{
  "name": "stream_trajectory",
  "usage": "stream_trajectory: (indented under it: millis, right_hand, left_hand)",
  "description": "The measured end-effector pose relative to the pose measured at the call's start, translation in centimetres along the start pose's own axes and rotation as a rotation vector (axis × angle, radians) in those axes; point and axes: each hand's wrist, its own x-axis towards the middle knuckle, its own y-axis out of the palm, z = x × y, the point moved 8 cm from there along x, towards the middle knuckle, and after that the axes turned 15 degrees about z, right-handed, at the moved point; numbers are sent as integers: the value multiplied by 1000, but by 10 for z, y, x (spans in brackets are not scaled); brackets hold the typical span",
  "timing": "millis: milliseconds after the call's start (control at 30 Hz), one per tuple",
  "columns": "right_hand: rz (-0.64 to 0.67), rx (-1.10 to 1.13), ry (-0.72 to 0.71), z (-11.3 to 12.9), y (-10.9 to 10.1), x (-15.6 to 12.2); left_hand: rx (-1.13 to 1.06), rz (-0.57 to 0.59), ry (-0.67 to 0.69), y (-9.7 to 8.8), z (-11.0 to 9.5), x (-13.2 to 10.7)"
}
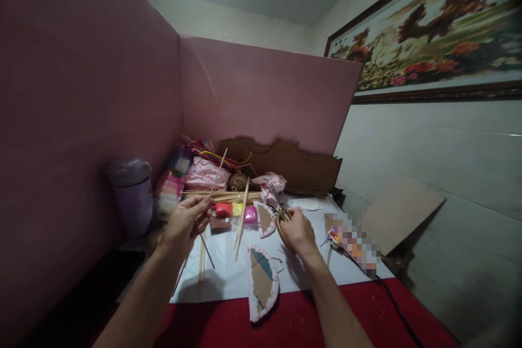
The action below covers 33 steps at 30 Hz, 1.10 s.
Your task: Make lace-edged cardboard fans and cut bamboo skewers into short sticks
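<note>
My left hand (186,222) is closed in a pinch on a thin wooden stick (217,173) that points up and away over the table. My right hand (299,230) is wrapped round the yellow handles of a pair of scissors (278,202), whose blades point away toward the pink cloth. Between the hands lie more loose sticks (242,217) on a white sheet (228,274). A fan-shaped piece of cardboard edged in pink cloth (262,281) lies near the front, and a smaller one (265,219) sits by my right hand.
A bundle of sticks (222,196), a ball of twine (237,180), pink cloth (206,174) and coloured clay packets (224,209) crowd the back. Brown cardboard (293,166) leans on the pink partition (261,92). A lilac container (132,193) stands left. A black cable (391,299) crosses the red tablecloth (293,321).
</note>
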Motion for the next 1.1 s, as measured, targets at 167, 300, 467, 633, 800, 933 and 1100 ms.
stream_trajectory:
  millis: [167,300,467,633,800,933,1100]
  right_hand:
    - [57,-266,133,-26,0,11]
    - [119,-356,81,-25,12,12]
    - [115,-492,27,-15,13,9]
    - [-380,-425,-254,30,-20,-27]
    - [-770,-105,-947,73,-32,-105]
    - [-613,-185,-1114,94,-19,-120]
    - [-442,-248,-1086,100,-12,-109]
  left_hand:
    - [-11,81,-71,20,13,-2]
    - [-105,186,-161,35,27,-5]
    - [-135,291,-238,49,41,-9]
    - [61,350,-196,56,38,-11]
    - [678,240,62,56,11,-17]
    - [1230,221,379,77,-5,-30]
    - [1518,174,525,85,-1,-35]
